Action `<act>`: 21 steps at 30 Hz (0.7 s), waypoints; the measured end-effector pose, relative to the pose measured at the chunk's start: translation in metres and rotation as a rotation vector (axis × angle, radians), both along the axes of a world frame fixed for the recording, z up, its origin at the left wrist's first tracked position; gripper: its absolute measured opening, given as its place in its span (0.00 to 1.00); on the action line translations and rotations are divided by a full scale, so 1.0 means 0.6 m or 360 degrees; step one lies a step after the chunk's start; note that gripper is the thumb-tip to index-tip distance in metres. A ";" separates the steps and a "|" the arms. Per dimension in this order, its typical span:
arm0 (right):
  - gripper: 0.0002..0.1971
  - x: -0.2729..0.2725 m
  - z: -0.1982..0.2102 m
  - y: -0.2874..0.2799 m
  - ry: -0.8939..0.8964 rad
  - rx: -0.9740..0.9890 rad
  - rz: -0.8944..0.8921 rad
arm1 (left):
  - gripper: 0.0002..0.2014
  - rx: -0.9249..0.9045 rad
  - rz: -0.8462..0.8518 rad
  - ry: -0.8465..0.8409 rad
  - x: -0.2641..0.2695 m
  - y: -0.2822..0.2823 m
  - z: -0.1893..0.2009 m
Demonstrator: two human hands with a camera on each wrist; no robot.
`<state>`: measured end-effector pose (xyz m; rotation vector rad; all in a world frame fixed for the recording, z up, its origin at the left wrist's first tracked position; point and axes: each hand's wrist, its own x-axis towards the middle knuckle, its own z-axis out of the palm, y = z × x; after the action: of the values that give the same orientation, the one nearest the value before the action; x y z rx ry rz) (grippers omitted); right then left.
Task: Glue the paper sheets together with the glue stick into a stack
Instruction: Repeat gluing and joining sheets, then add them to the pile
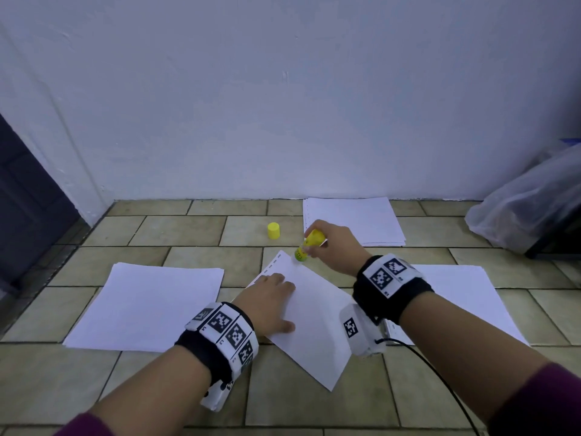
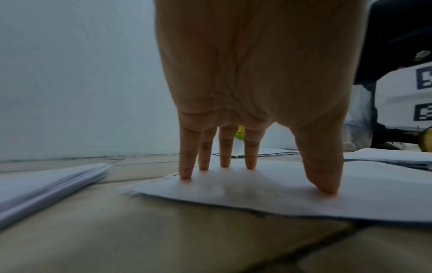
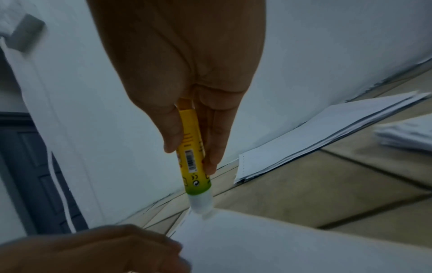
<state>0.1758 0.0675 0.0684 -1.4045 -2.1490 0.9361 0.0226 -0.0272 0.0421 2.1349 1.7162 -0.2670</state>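
A white sheet (image 1: 314,325) lies turned at an angle on the tiled floor in front of me. My left hand (image 1: 270,302) presses on it with straight spread fingers (image 2: 224,157), thumb down too. My right hand (image 1: 330,243) grips the yellow glue stick (image 1: 309,243) (image 3: 191,147), uncapped, tip down on the sheet's far corner (image 3: 203,214). The stick's yellow cap (image 1: 273,230) stands on the floor farther back.
Paper stacks lie at the left (image 1: 147,306), at the far right by the wall (image 1: 352,220) and under my right forearm (image 1: 465,297). A clear plastic bag (image 1: 528,199) sits at the right. A dark door (image 1: 28,196) is at the left.
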 end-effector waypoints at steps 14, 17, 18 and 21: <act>0.12 0.020 0.033 -0.017 -0.0648 0.0107 0.0370 | 0.37 0.0006 0.0012 -0.0014 -0.009 -0.001 -0.008; 0.11 0.058 0.044 -0.029 -0.0807 0.0088 0.0417 | 0.38 0.0013 0.0007 -0.0005 -0.011 0.000 -0.009; 0.10 0.071 0.047 -0.033 -0.0842 0.0075 0.0433 | 0.38 0.0017 0.0004 -0.0003 -0.011 0.000 -0.009; 0.08 0.106 0.052 -0.044 -0.0897 0.0009 0.0461 | 0.38 0.0013 -0.0003 -0.0001 -0.013 0.000 -0.007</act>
<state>0.2396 0.0414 0.0994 -1.5135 -2.8247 0.6765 0.0147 -0.0271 0.0376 2.1426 1.7177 -0.2601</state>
